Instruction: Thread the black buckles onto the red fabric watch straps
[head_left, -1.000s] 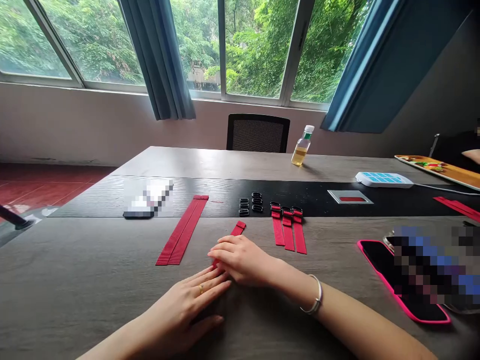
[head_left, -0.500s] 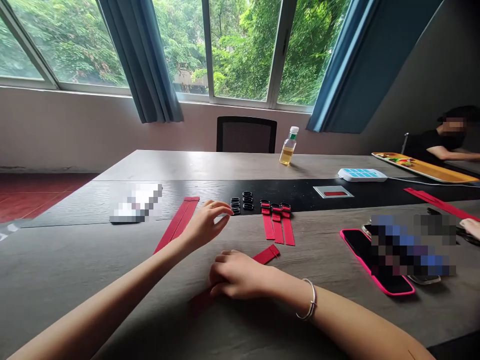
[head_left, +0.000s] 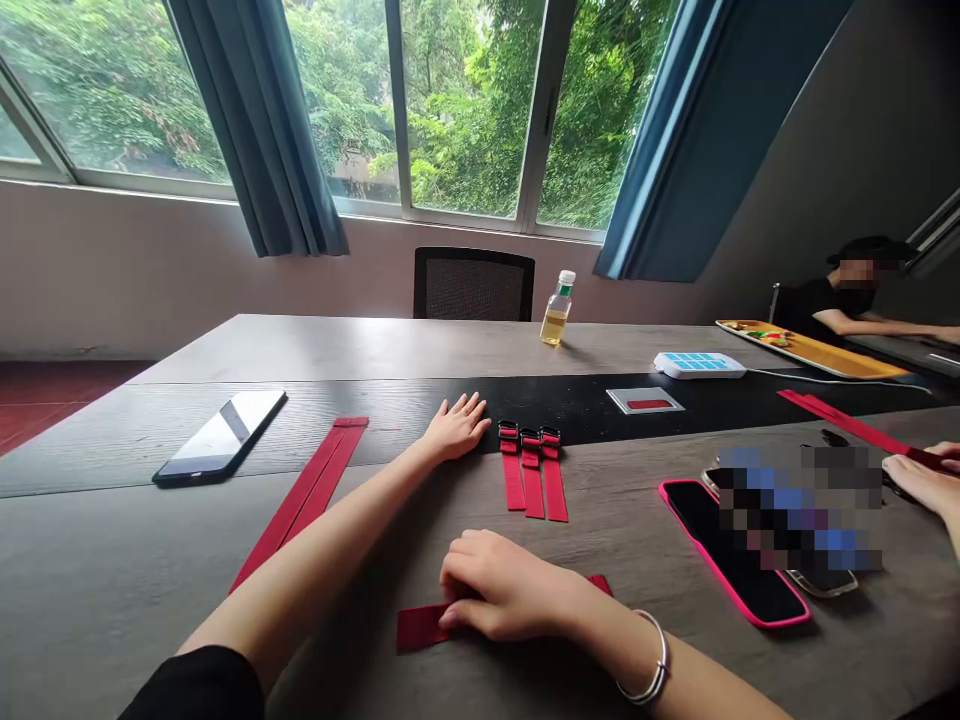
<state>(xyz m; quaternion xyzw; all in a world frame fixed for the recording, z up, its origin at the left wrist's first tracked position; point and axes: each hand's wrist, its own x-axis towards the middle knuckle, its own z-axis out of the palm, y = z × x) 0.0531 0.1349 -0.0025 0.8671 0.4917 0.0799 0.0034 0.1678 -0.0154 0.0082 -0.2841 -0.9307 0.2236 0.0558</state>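
Observation:
My left hand [head_left: 456, 428] lies flat with fingers spread on the black strip of the table, covering the spot where the small black buckles lay; they are hidden beneath it. My right hand [head_left: 499, 585] is closed, thumb pressed down, on a short red webbing strap [head_left: 420, 628] near the front; one end pokes out past my wrist. Just right of my left hand, several red straps with black buckles [head_left: 533, 470] lie side by side. Under my left forearm runs a bundle of long red straps [head_left: 319, 490].
A phone [head_left: 221, 440] lies at left; a pink-cased phone [head_left: 735, 555] is at right. Behind stand a bottle [head_left: 557, 310], a white power strip [head_left: 699, 366] and an orange tray [head_left: 832, 357]. At the right edge another person's hand [head_left: 926, 485] touches a red strap [head_left: 847, 422].
My left hand has gone from hovering, fingers bent beside the buckles, to lying flat over them. My right hand has shifted slightly right and nearer on the strap. The view has turned slightly right.

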